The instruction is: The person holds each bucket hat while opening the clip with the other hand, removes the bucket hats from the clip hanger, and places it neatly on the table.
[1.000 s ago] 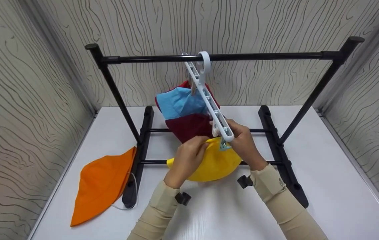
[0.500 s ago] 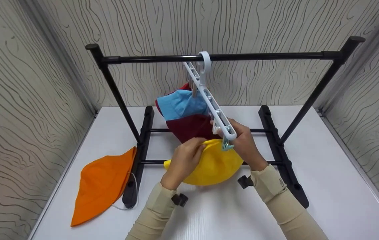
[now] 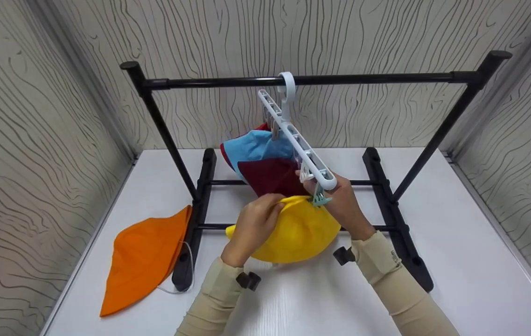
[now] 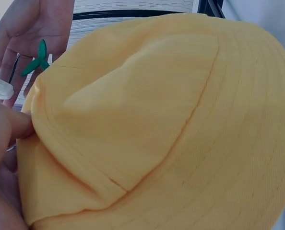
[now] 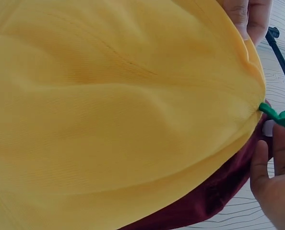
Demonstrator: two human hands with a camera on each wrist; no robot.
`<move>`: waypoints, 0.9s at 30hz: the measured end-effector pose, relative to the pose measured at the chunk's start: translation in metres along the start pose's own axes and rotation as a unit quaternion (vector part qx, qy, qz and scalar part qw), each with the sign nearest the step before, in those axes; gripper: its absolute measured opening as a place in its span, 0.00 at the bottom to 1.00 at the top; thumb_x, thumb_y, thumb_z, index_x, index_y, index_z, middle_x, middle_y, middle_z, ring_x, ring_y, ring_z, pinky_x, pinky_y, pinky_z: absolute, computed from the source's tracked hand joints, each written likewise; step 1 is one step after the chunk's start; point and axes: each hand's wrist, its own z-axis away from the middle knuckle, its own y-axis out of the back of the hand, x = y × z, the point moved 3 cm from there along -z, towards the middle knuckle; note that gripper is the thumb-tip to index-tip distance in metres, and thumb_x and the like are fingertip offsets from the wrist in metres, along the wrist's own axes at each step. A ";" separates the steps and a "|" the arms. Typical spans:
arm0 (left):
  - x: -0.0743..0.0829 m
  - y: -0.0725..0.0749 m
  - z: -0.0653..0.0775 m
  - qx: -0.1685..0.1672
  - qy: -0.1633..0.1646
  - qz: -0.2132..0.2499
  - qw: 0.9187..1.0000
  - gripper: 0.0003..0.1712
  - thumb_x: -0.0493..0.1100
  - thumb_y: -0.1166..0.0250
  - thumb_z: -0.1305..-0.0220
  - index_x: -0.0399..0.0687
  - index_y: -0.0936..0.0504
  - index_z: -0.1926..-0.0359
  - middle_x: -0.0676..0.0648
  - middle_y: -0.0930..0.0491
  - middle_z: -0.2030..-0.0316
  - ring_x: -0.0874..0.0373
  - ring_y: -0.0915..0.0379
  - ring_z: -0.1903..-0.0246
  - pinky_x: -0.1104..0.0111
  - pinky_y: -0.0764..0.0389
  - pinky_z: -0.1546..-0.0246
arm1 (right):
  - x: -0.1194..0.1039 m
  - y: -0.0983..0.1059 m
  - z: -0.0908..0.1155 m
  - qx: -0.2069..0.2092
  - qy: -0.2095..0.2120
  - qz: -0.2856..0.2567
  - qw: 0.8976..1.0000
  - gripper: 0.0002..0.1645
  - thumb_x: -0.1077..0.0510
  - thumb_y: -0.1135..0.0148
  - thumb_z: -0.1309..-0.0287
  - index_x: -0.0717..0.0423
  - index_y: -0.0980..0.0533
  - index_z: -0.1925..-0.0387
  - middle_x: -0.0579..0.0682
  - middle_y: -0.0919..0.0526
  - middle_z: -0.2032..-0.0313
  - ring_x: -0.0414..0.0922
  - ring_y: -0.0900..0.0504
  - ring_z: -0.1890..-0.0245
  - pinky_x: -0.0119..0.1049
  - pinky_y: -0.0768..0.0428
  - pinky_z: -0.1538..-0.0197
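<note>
A yellow bucket hat (image 3: pixel 298 233) with a green leaf tag (image 4: pixel 37 60) on its crown hangs below the front end of a white clip hanger (image 3: pixel 311 160). My left hand (image 3: pixel 254 224) pinches the hat's folded edge between thumb and fingers. Beside the hanger's front end, my right hand (image 3: pixel 347 205) pinches a white clip (image 3: pixel 306 172); the hanger partly hides its fingers. From the very tip dangles a teal clip (image 3: pixel 320 197), in front of the right hand. Maroon (image 3: pixel 272 175) and light blue (image 3: pixel 258 144) hats hang further back, with red cloth behind them.
The hanger's hook sits over the top bar (image 3: pixel 363 80) of a black rack. An orange bucket hat (image 3: pixel 144 256) with a thin white cord lies on the white table (image 3: pixel 471 261), at the left rack foot (image 3: pixel 184 266). Patterned walls enclose the back and sides.
The hanger's front end has risen and shifted slightly right while its back end has dropped. My left hand has drawn the yellow hat a little down and left. The right hand has barely moved.
</note>
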 end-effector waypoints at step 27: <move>-0.004 0.011 0.004 -0.004 -0.003 0.022 1.000 0.11 0.43 0.43 0.31 0.45 0.18 0.54 0.50 0.16 0.58 0.59 0.21 0.60 0.72 0.20 0.51 | 0.006 0.001 0.002 0.008 -0.016 0.030 0.999 0.27 0.64 0.40 0.38 0.56 0.30 0.37 0.54 0.17 0.47 0.40 0.21 0.49 0.27 0.26 0.40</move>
